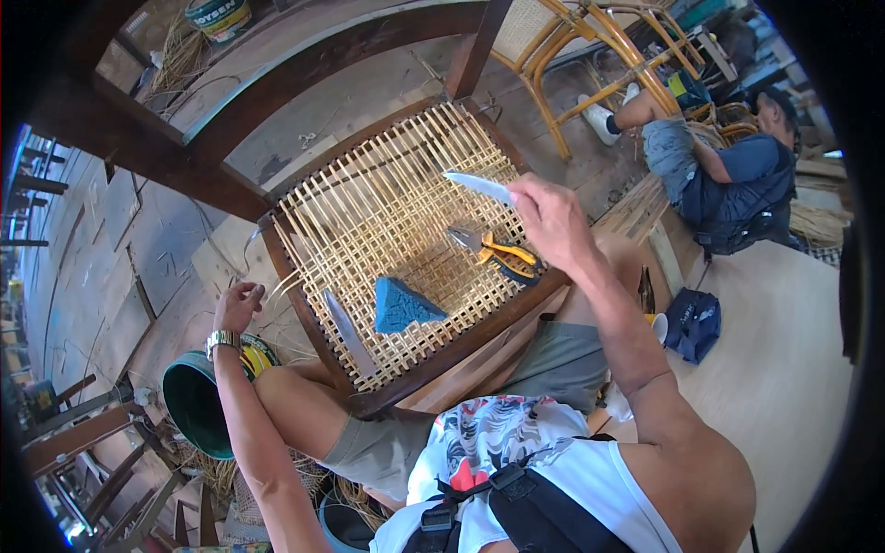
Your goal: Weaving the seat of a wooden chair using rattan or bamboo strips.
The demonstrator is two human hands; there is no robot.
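In front of me is a wooden chair seat frame (318,336) with a partly woven rattan seat (369,221); its far part has strands running one way, its near part a tight grid. My right hand (553,221) is closed on a knife (479,187), its blade pointing left above the weave. Beside the frame's left side, my left hand (241,304) has its fingers curled together, apparently around a thin rattan strip. On the seat lie yellow-and-black pliers (502,254), a rough blue block (404,306) and a flat pointed blade (348,334).
A dark green bucket (198,405) stands by my left knee. Dark wooden chair parts (304,69) rise beyond the seat. Far right, another person (737,180) sits near a bent-rattan chair (553,74). A dark blue pouch (692,324) lies on a pale board (774,369) at my right.
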